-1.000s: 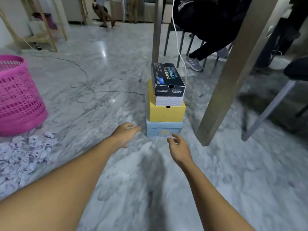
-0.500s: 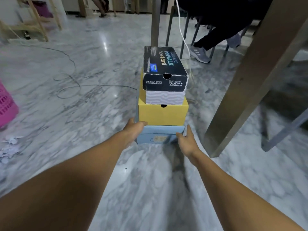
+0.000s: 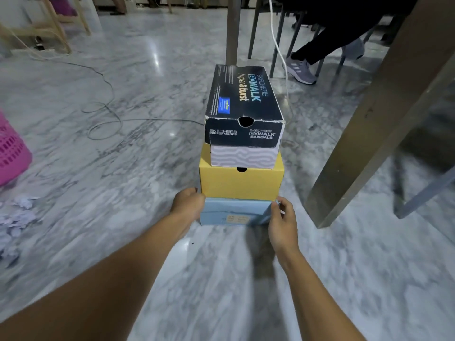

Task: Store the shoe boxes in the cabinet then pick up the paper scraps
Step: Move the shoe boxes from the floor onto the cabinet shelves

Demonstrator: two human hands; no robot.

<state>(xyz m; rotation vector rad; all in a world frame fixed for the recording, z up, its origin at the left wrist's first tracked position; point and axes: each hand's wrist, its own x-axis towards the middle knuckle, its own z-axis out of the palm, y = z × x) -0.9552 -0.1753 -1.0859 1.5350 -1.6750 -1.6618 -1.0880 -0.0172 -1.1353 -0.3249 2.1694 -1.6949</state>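
Glossy grey marble floor, slanting table leg right, pink basket left, wooden rack beyond, trailing cable

Left hand partly behind blue shoe box

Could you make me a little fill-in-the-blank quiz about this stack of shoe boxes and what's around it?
1. The top box is black; the middle box is ____.
2. The left hand and right hand grip the pale blue box at the ____ of the stack.
3. The basket by the paper scraps is ____.
Missing words: yellow; bottom; pink.
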